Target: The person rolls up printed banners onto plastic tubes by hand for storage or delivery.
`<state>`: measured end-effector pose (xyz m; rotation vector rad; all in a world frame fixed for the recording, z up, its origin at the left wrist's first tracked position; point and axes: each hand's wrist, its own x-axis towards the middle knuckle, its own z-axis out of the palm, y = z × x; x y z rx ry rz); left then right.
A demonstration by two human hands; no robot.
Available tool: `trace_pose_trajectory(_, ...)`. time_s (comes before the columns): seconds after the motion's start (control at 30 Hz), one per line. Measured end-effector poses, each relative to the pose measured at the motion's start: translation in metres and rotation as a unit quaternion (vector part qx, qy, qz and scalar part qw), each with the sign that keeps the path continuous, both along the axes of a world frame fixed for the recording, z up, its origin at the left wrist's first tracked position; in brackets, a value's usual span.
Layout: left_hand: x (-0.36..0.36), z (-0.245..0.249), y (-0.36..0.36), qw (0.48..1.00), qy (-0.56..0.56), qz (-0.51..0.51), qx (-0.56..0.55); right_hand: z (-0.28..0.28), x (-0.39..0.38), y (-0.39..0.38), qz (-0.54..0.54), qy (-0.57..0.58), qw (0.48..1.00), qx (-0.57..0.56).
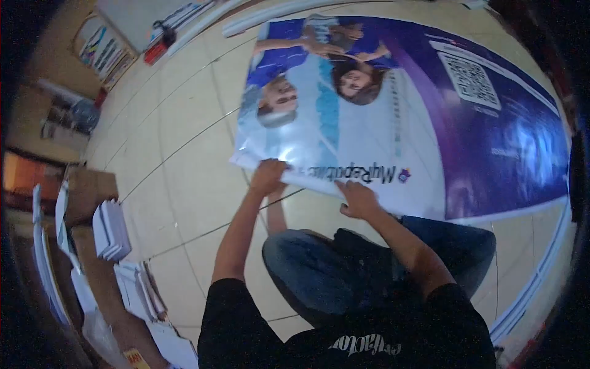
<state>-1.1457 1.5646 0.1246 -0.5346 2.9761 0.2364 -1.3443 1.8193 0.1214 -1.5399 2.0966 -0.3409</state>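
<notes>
And there's the big printed banner (424,132), spread across the floor (178,123) from the centre to the upper right of the frame, its lettering upside down! The left hand (269,176) is closed on the near edge, just left of centre; the right hand (361,200) pinches that same edge a little farther right, the border curling between them. White rolls (270,18) lie beyond, top of frame, and paper stacks (110,230) line the lower left.

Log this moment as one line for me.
banner: printed side up on tiled floor | left hand: gripping near edge | right hand: gripping same edge, farther right
</notes>
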Motion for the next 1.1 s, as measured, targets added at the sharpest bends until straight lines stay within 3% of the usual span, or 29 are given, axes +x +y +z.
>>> trace_pose_trajectory(0.03,0.005,-0.026,-0.019,0.997,0.023,-0.033,-0.066,-0.009,-0.006,0.022,0.065,0.100,0.993,-0.018)
trace_pose_trajectory(0.1,0.025,-0.034,-0.045,0.996,0.040,-0.040,-0.066,-0.020,-0.034,0.066,0.018,0.149,0.988,-0.016)
trace_pose_trajectory(0.13,0.041,-0.062,-0.082,0.997,-0.054,0.010,-0.054,-0.026,-0.054,0.094,0.001,0.191,0.981,-0.024)
trace_pose_trajectory(0.17,0.073,-0.081,-0.114,0.999,0.031,0.011,-0.008,-0.043,-0.078,0.124,-0.014,0.226,0.972,-0.057)
trace_pose_trajectory(0.2,0.080,-0.074,-0.126,0.997,0.040,-0.004,-0.066,-0.033,-0.105,0.151,-0.036,0.241,0.970,0.000)
trace_pose_trajectory(0.23,0.073,-0.029,-0.124,0.993,-0.065,0.032,-0.090,-0.030,-0.130,0.178,-0.047,0.259,0.965,0.019)
trace_pose_trajectory(0.27,0.111,-0.081,-0.170,0.968,-0.121,0.094,-0.201,-0.029,-0.154,0.202,-0.051,0.276,0.959,0.032)
trace_pose_trajectory(0.3,0.120,-0.083,-0.190,0.942,-0.227,0.206,-0.137,-0.027,-0.175,0.222,-0.063,0.275,0.958,0.042)
trace_pose_trajectory(0.33,0.134,-0.065,-0.179,0.945,-0.213,0.225,-0.104,-0.024,-0.191,0.232,-0.078,0.284,0.955,0.046)
trace_pose_trajectory(0.37,0.131,-0.055,-0.151,0.931,-0.196,0.254,-0.175,-0.022,-0.205,0.236,-0.076,0.236,0.966,0.069)
trace_pose_trajectory(0.4,0.161,-0.074,-0.166,0.912,-0.319,0.182,-0.183,-0.007,-0.215,0.240,-0.069,0.190,0.975,0.089)
trace_pose_trajectory(0.43,0.093,0.008,-0.083,0.901,-0.378,0.160,-0.141,-0.015,-0.226,0.246,-0.060,0.176,0.978,0.092)
trace_pose_trajectory(0.47,0.099,0.000,-0.075,0.955,-0.214,0.020,-0.206,-0.014,-0.234,0.237,-0.060,0.170,0.979,0.091)
trace_pose_trajectory(0.5,0.099,-0.002,-0.062,0.944,-0.046,-0.118,-0.305,-0.002,-0.235,0.230,-0.009,0.142,0.987,0.071)
trace_pose_trajectory(0.53,0.103,-0.009,-0.056,0.971,-0.098,-0.120,-0.182,0.004,-0.229,0.224,0.045,0.119,0.991,0.049)
trace_pose_trajectory(0.57,0.039,0.058,0.008,0.975,-0.221,0.040,-0.004,0.015,-0.226,0.224,0.055,0.109,0.991,0.045)
trace_pose_trajectory(0.6,0.027,0.067,0.033,0.982,-0.183,0.034,0.021,0.029,-0.225,0.224,0.085,0.036,0.995,0.046)
trace_pose_trajectory(0.67,0.037,0.024,0.061,1.000,0.012,0.012,-0.003,0.042,-0.245,0.224,0.126,-0.006,0.990,0.057)
trace_pose_trajectory(0.73,0.052,-0.002,0.056,0.999,0.004,0.038,-0.016,0.054,-0.294,0.231,-0.084,-0.271,0.958,0.038)
trace_pose_trajectory(0.8,0.060,-0.017,0.035,0.998,-0.016,0.058,-0.025,0.070,-0.349,0.243,-0.170,0.028,0.984,-0.048)
trace_pose_trajectory(0.83,0.068,-0.014,0.019,0.993,-0.032,0.104,-0.054,0.067,-0.378,0.252,-0.265,0.050,0.954,-0.128)
trace_pose_trajectory(0.87,0.080,-0.007,0.004,0.983,-0.053,0.152,-0.088,0.066,-0.411,0.260,-0.344,0.036,0.934,-0.085)
trace_pose_trajectory(0.9,0.088,-0.020,-0.016,0.972,-0.005,0.163,-0.168,0.024,-0.461,0.288,-0.407,0.058,0.909,-0.073)
trace_pose_trajectory(0.93,0.093,-0.042,-0.021,0.950,0.049,0.181,-0.249,0.005,-0.510,0.314,-0.395,0.114,0.908,-0.084)
trace_pose_trajectory(0.97,0.081,-0.035,-0.012,0.936,0.024,0.241,-0.255,-0.013,-0.534,0.330,-0.426,0.139,0.889,-0.092)
trace_pose_trajectory(1.0,0.061,-0.030,-0.006,0.916,0.001,0.306,-0.260,-0.025,-0.549,0.345,-0.395,0.194,0.897,-0.041)
trace_pose_trajectory(1.03,0.069,-0.055,-0.017,0.943,0.041,0.257,-0.208,-0.044,-0.561,0.353,-0.431,0.208,0.878,0.029)
trace_pose_trajectory(1.07,0.058,-0.053,-0.012,0.970,0.121,0.153,-0.143,-0.133,-0.620,0.409,-0.286,0.245,0.921,0.103)
trace_pose_trajectory(1.1,0.018,-0.032,0.017,0.964,0.066,0.241,-0.087,-0.083,-0.588,0.375,-0.313,0.187,0.908,0.204)
